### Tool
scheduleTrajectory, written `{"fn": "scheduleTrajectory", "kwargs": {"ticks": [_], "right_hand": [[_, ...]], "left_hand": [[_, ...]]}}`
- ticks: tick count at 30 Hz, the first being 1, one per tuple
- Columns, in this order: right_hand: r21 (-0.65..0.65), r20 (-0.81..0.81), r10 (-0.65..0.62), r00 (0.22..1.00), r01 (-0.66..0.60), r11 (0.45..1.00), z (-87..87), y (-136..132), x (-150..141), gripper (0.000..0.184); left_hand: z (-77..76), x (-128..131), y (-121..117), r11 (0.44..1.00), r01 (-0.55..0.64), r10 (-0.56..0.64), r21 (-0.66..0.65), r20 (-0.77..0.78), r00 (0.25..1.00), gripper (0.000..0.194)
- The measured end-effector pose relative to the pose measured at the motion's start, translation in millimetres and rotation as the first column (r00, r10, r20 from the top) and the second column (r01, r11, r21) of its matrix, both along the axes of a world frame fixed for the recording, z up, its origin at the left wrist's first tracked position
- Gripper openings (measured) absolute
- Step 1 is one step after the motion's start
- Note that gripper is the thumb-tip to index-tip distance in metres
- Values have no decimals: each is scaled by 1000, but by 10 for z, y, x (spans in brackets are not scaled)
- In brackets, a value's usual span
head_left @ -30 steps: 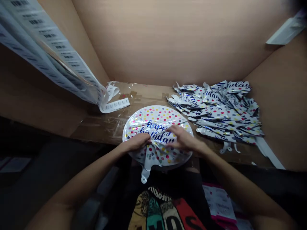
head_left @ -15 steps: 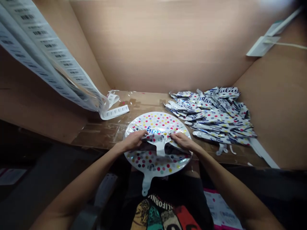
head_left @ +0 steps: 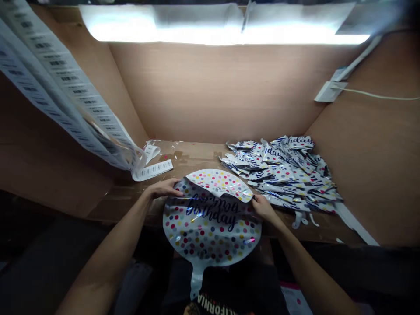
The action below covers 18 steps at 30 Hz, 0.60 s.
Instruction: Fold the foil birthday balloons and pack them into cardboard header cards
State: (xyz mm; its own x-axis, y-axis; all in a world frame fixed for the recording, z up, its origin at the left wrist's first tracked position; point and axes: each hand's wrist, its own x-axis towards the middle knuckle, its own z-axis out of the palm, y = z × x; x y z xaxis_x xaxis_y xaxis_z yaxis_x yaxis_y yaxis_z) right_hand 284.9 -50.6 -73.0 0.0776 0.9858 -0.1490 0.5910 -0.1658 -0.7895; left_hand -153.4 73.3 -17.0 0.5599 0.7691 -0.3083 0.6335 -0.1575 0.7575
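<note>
A round silver foil balloon (head_left: pixel 210 232) with coloured polka dots and blue "happy birthday" script lies flat at the table's front edge, its tail (head_left: pixel 197 280) pointing toward me. Its far part folds over as a dotted flap (head_left: pixel 219 183). My left hand (head_left: pixel 160 188) grips the balloon's upper left edge. My right hand (head_left: pixel 264 208) pinches the right edge beside the flap. Neither hand touches the pile of folded foil balloons (head_left: pixel 282 173) to the right.
A long barcode label strip (head_left: pixel 55 74) hangs at the left and curls onto the wooden table (head_left: pixel 197 153). Cardboard walls (head_left: pixel 210 92) surround the table. A bright lamp (head_left: pixel 223 24) runs along the top, and a white wire (head_left: pixel 374 95) crosses the right wall.
The folded part with the tail no longer lies across the balloon's middle. The balloon sits nearer me, my hands are farther apart, and the view has tilted up to show the lamp.
</note>
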Motion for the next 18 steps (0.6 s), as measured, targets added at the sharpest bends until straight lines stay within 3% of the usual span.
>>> {"fn": "scheduleTrajectory", "kwargs": {"ticks": [2, 5, 7, 9, 10, 12, 16, 18], "right_hand": [[-21, 51, -45, 998, 46, 999, -39, 175, 75, 46], [-40, 141, -59, 988, 65, 997, -67, 254, 130, 43], [-35, 240, -87, 967, 98, 995, -82, 216, 90, 36], [-14, 340, -140, 930, 153, 988, -99, 146, -11, 34], [1, 388, -163, 907, 177, 984, -108, 107, -70, 35], [30, 507, -165, 846, 175, 984, -122, 28, -164, 37], [69, 725, -130, 676, 116, 991, -129, -165, -96, 40], [70, 750, -126, 650, 112, 991, -142, -301, 40, 41]], "left_hand": [[-62, -4, -8, 976, -169, 188, 136, -148, 971, 38], [-182, 181, -126, 858, -344, 449, 382, -232, 863, 31], [-280, 388, -250, 767, -334, 492, 549, -168, 854, 40], [-390, 595, -357, 693, -208, 406, 690, -135, 904, 48], [-446, 679, -392, 688, -130, 346, 714, -165, 923, 51], [-548, 784, -417, 739, -18, 276, 674, -278, 920, 56], [-677, 799, -357, 801, -3, 302, 599, -400, 866, 65], [-706, 788, -326, 812, -4, 297, 583, -408, 863, 68]]}}
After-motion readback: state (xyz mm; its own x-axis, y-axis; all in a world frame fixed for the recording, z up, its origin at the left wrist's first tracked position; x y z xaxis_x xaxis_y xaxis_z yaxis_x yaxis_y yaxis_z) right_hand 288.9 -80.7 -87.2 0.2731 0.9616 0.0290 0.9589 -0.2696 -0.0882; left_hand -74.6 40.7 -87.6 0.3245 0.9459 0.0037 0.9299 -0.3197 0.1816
